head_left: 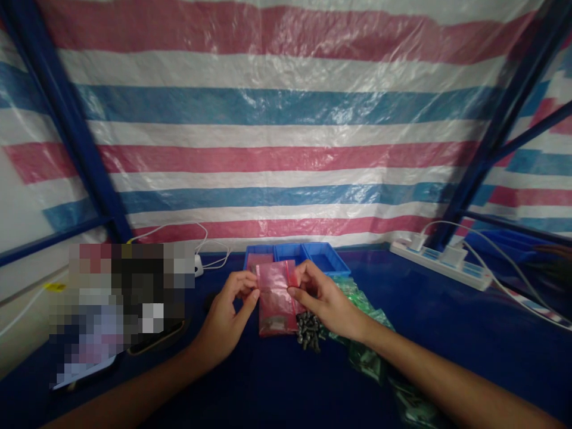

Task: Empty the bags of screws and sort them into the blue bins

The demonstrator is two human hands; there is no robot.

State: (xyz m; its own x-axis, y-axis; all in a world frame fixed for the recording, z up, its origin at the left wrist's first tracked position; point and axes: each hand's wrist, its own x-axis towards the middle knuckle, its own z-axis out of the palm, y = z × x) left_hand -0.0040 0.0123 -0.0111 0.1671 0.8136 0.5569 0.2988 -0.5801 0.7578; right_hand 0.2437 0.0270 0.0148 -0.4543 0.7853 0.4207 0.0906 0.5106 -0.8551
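Holding a pink bag (274, 301) on the near side of a divided blue tray (328, 258). Pinching the bag's right edge, by the red seal strip, between thumb and fingers of the right hand (328, 298). Touching the left edge with thumb and fingertips of the left hand (230, 310), set slightly apart (cannot tell whether really gripping). Greyish contents, too blurred to name, low inside the bag. Also nearer than the tray, just beside the bag, a heap of dark, screw-like parts (308, 330). To the right and near side of the tray, a trail of green bags (355, 293). Inside the tray's left compartment, pink plastic (260, 258). Well right of the tray, a white power strip (465, 273); left of it, a white adapter (198, 266). Behind the tray, a striped sheet (268, 161).
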